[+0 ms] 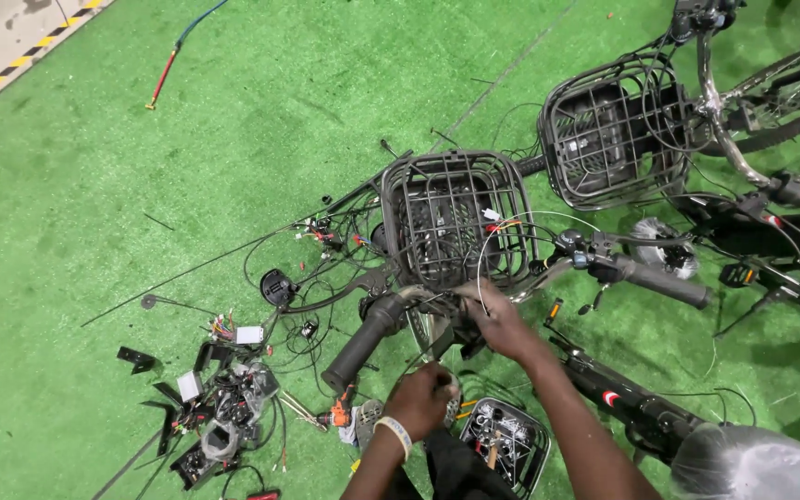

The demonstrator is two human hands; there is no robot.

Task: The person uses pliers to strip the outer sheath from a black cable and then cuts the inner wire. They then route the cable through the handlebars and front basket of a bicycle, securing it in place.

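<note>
Hands at lower centre of the frame, both on the middle of a bicycle handlebar (pixel 377 319). Right hand (pixel 500 324) is closed around the dark stem clamp (pixel 460 331), fingers wrapped; what lies under the palm is hidden. Left hand (pixel 421 398) sits just below, fingers curled inward on something small near the front wheel; cannot tell what it grips, or whether the grip is fully together, since the back of the hand covers it. A pale wristband (pixel 396 433) circles the left wrist.

Wire basket (pixel 456 218) is mounted directly above the hands, black mesh, and blocks the view of the head tube behind it. Thin grey cables (pixel 502 243) loop from the basket area down to the right hand. Left handlebar grip points to lower left; right one (pixel 667 282) runs to the right, brake lever beside it.

Second bicycle, upper right, with its own basket (pixel 615 130), is partly cut off by the frame edge. Loose electrical parts and wiring (pixel 224 398) lie scattered on the green floor (pixel 141 167) at lower left, too tangled to sort out. A tray of small hardware (pixel 506 443) sits below the hands, half hidden by the forearms. A hair-netted head (pixel 756 463) is cut off at lower right. A striped hazard line (pixel 20 60) crosses the upper left corner.
</note>
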